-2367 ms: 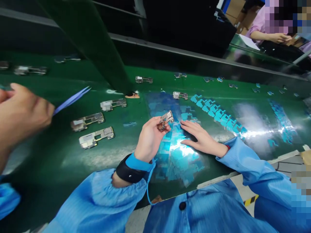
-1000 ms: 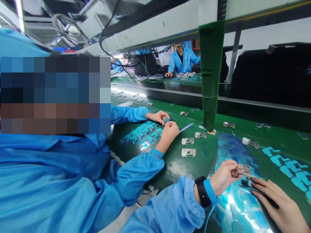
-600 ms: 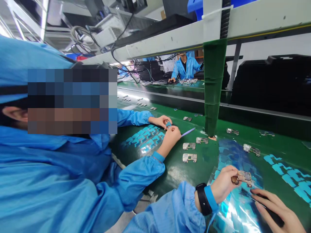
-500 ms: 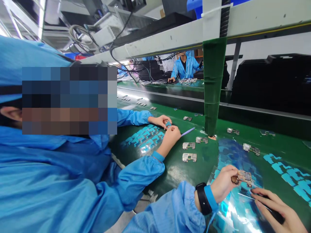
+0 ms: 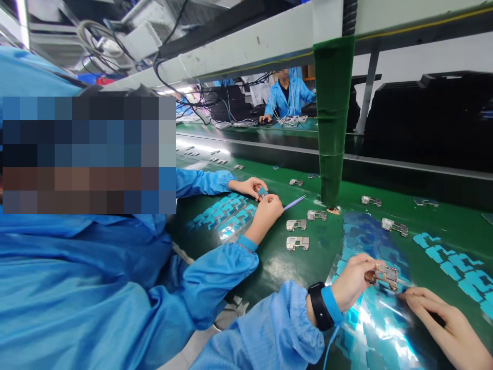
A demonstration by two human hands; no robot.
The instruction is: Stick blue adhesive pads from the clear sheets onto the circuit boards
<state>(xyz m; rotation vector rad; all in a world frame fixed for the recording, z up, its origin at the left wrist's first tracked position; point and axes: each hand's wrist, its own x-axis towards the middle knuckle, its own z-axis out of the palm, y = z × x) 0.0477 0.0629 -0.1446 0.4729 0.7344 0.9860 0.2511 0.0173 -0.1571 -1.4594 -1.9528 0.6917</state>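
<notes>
My left hand (image 5: 353, 282) pinches a small silver and copper-coloured phone circuit board (image 5: 386, 277) by its left end, raised above the bench. Close to the board's lower right edge, my right hand (image 5: 447, 318) has its thumb and fingers closed. A dark part of a slim black tool (image 5: 438, 319) shows inside that hand; fingers cover most of it, so its tip cannot be made out. Beneath both hands lies shiny clear film with blue cut-out stickers (image 5: 370, 241). To its right are rows of lighter blue stickers (image 5: 449, 262).
On the green bench mat (image 5: 269, 272) sit several more circuit boards (image 5: 298, 243). To my left a co-worker's hands (image 5: 269, 209) hold a small blue piece and purple tweezers (image 5: 295, 203). A green-wrapped post (image 5: 334, 123) rises ahead. Another person (image 5: 287, 97) sits beyond.
My right hand has moved up and left to the board's edge, and its fingers have closed in. The black tool shows less. The view has shifted slightly; my left hand still holds the board.
</notes>
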